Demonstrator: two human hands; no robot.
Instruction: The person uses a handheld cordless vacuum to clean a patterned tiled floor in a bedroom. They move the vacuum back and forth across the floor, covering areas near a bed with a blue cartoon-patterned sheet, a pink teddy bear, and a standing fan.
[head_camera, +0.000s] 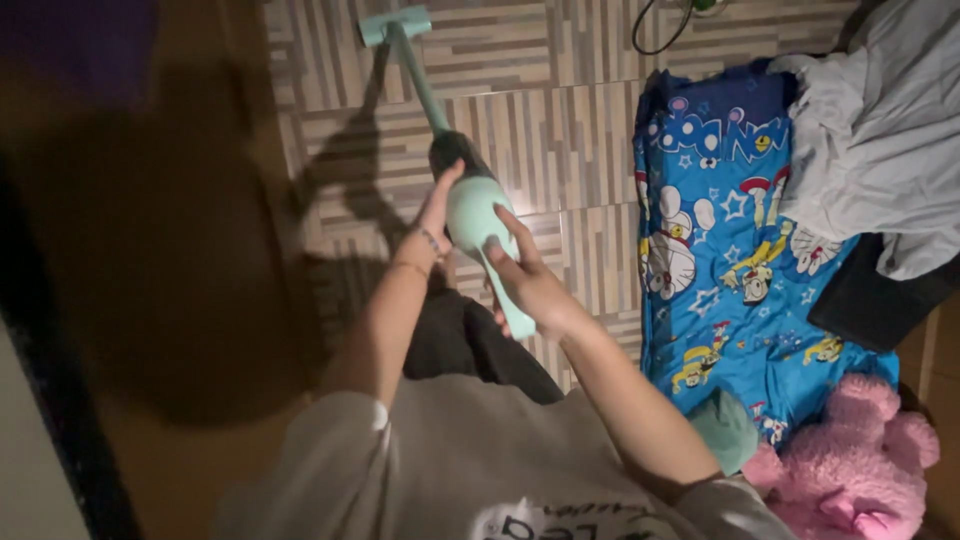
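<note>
Right hand (528, 285) is closed around the handle of a mint-green plastic stick vacuum cleaner (478, 215), held above the person's lap. Left hand (437, 212) rests open-fingered against the vacuum's body. Its tube runs forward to the nozzle head (394, 24) on the striped floor tiles (560, 140). A blue cartoon-print blanket (725, 260) lies just right.

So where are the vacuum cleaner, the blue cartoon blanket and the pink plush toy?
vacuum cleaner (472, 210): head view, on its mint-green body.
blue cartoon blanket (730, 290): head view, on its middle.
pink plush toy (862, 465): head view, on its fuzzy body.
</note>
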